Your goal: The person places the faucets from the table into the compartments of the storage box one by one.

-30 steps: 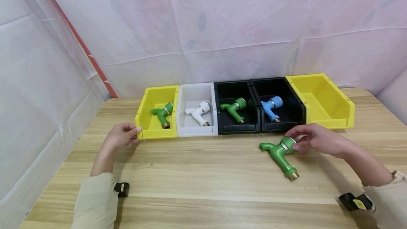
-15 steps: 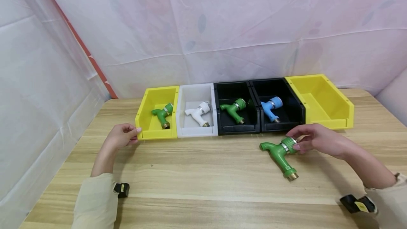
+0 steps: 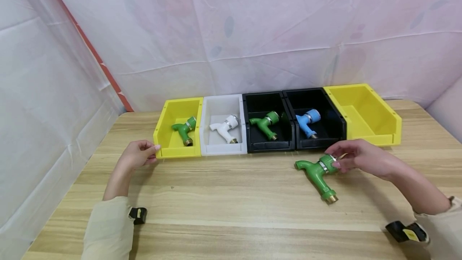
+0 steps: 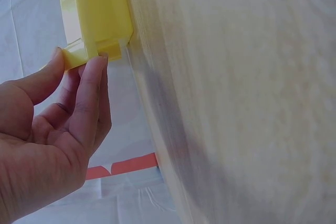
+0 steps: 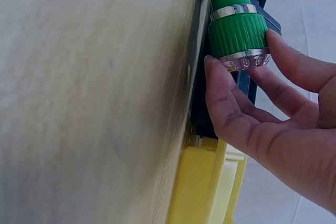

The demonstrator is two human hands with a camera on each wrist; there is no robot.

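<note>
My right hand (image 3: 355,156) pinches the ribbed knob of a green faucet (image 3: 317,177), in front of the black bins; its spout points left and its brass threaded end toward me. The right wrist view shows thumb and fingers about the knob (image 5: 239,35). At the far left, my left hand (image 3: 138,155) pinches the front corner of a yellow bin (image 3: 180,152); in the left wrist view the thumb and fingers grip its yellow edge (image 4: 79,53). A smaller-looking green faucet (image 3: 184,131) lies in that bin.
Right of it, a white bin (image 3: 223,149) holds a white faucet (image 3: 226,128). Two black bins (image 3: 271,146) hold a green faucet (image 3: 266,125) and a blue faucet (image 3: 308,122). Another yellow bin (image 3: 368,141) ends the row. A fabric wall (image 3: 231,31) stands behind the wooden table (image 3: 223,208).
Almost nothing differs. Both hands keep their holds, and the green faucet in the right hand shifts only very slightly.
</note>
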